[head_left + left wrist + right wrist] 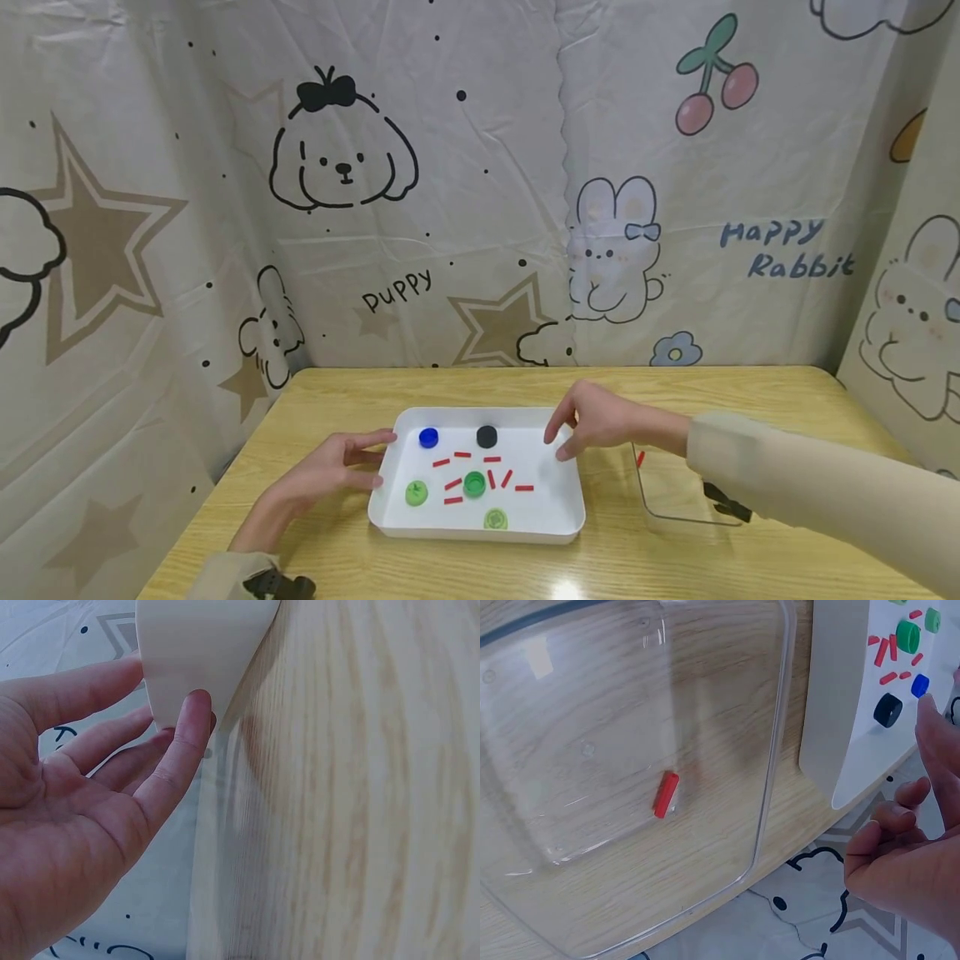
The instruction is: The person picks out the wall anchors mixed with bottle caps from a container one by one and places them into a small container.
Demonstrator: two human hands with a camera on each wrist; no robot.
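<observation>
A white tray [536,510] stands on the table and holds several bottle caps and short red sticks. Inside are a blue cap [428,437], a black cap [487,437], a green cap [474,484] and two light green caps, one of them [416,492] near the left wall. The fingertips of my left hand [341,465] touch the tray's left wall, also seen in the left wrist view. Over the tray's right side hovers my right hand [600,418], thumb and forefinger apart with nothing between them. Its other fingers are bent.
To the right of the tray sits a clear plastic box [692,522], partly hidden by the right sleeve. One red stick [667,795] lies inside it. A patterned cloth [480,208] hangs behind the wooden table [375,387].
</observation>
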